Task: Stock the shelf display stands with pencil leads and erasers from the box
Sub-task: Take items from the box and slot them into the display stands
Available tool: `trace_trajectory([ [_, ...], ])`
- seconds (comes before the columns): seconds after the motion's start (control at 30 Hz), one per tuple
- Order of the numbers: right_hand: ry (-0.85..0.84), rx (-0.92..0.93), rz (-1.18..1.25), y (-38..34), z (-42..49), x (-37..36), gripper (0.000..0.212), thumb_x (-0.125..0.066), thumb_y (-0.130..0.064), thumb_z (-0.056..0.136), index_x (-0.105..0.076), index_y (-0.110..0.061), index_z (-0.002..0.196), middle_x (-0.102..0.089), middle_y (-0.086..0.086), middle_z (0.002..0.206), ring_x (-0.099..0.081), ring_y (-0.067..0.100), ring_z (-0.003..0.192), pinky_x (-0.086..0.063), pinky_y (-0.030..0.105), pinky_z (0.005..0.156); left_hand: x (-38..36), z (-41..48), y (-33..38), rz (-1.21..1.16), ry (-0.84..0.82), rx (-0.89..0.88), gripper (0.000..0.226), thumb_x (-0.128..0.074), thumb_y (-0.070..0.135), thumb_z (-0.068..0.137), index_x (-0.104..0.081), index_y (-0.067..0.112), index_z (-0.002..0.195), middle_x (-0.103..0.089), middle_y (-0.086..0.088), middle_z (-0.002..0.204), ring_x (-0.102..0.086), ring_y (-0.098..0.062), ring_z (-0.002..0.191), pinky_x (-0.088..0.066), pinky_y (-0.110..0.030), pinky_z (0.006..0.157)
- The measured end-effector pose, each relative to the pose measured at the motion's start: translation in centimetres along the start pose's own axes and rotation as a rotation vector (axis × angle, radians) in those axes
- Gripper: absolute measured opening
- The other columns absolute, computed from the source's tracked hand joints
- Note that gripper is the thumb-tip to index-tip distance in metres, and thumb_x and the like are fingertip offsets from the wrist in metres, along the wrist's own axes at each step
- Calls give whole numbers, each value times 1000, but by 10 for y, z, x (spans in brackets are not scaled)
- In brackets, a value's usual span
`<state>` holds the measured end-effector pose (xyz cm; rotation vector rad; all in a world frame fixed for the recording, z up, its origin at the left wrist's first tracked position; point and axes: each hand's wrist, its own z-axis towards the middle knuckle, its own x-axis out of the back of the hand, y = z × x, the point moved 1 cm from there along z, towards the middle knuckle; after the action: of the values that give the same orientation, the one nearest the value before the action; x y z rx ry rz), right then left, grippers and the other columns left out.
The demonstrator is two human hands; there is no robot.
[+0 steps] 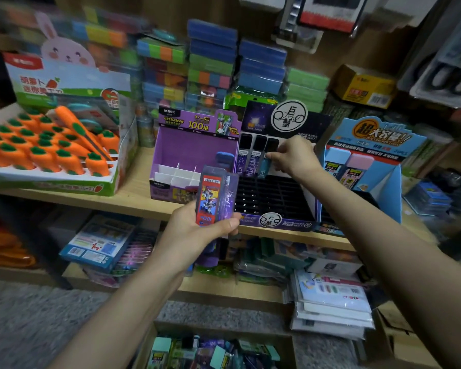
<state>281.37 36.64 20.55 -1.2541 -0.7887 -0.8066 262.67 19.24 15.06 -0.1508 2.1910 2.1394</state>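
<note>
Two purple lead cases stand in the black display stand's back row; right hand pinches a teal lead case at their 3 o'clock. Left hand, at the stand's 8 o'clock, grips spare lead cases. Best pressed straight down, upright.

head view, looking down, close to shelf

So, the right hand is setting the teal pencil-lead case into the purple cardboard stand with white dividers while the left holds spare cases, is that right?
Not quite: the head view shows the right hand setting the teal pencil-lead case into the black slotted stand; the left hand does hold spare cases.
</note>
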Motion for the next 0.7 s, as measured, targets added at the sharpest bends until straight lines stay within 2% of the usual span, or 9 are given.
trace_trajectory([
  [0.07, 27, -1, -167, -7, -13, 7, 34, -62, -28, 90, -69, 4, 80, -70, 20, 84, -65, 31, 81, -52, 41, 81, -2, -1, 1, -34, 1, 6, 46, -80, 28, 60, -69, 8, 100, -75, -10, 90, -71, -21, 79, -55, -28, 73],
  [0.1, 41, 29, -151, -11, -23, 10, 35, -59, -28, 92, -69, 3, 81, -70, 19, 83, -65, 30, 80, -52, 40, 80, -3, -1, 2, -60, 3, 9, 48, -79, 27, 60, -68, 6, 101, -74, -11, 91, -71, -20, 77, -54, -24, 69],
  [0.17, 12, 108, 113, -21, -53, 14, 37, -52, -30, 96, -69, -1, 82, -70, 14, 79, -66, 21, 73, -53, 36, 70, -6, -2, 3, -98, 0, 14, 40, -79, 18, 67, -67, 4, 102, -74, -11, 91, -71, -18, 74, -54, -19, 65],
  [0.27, -252, 79, 686, -38, -101, 14, 35, -50, -38, 95, -68, -10, 87, -70, 5, 76, -64, 10, 68, -52, 23, 60, -12, -3, 5, -115, -24, 32, 30, -76, 7, 73, -66, 6, 102, -75, -10, 90, -71, -18, 71, -54, -19, 63],
  [0.37, -357, 102, 732, -43, -127, 9, 14, -60, -26, 91, -67, -14, 93, -66, -1, 79, -60, 5, 67, -47, 15, 57, -16, -5, 7, -102, -54, 36, 33, -75, 6, 75, -63, 8, 107, -74, -10, 93, -71, -20, 75, -56, -23, 66],
  [0.43, -337, 52, 821, -42, -135, 7, 4, -61, -13, 90, -65, -15, 91, -66, 1, 77, -59, 8, 64, -47, 18, 58, -19, -7, 6, -94, -47, 6, 37, -72, 5, 77, -60, 10, 112, -73, -11, 100, -71, -25, 85, -58, -33, 76],
  [0.5, -278, -26, 951, -37, -141, 8, 7, -60, -8, 89, -64, -13, 87, -66, 2, 71, -61, 12, 61, -48, 22, 57, -18, -6, 5, -64, 5, -20, 33, -71, 10, 79, -60, 12, 111, -73, -8, 100, -69, -26, 92, -56, -37, 81],
  [0.6, -116, -115, 1089, -26, -141, 16, 1, -60, -6, 89, -61, -6, 90, -69, 7, 71, -64, 11, 59, -51, 18, 54, -13, -3, 5, -86, 143, -32, 23, -71, 11, 79, -62, 9, 100, -73, -10, 93, -67, -25, 88, -52, -37, 79],
  [0.7, -26, -168, 1266, -16, -139, 26, 5, -59, -5, 89, -58, -3, 93, -71, 10, 73, -69, 13, 65, -57, 19, 62, -11, -2, 6, -158, 169, -33, 19, -69, 11, 80, -62, 14, 97, -74, -6, 89, -70, -20, 85, -55, -30, 69],
])
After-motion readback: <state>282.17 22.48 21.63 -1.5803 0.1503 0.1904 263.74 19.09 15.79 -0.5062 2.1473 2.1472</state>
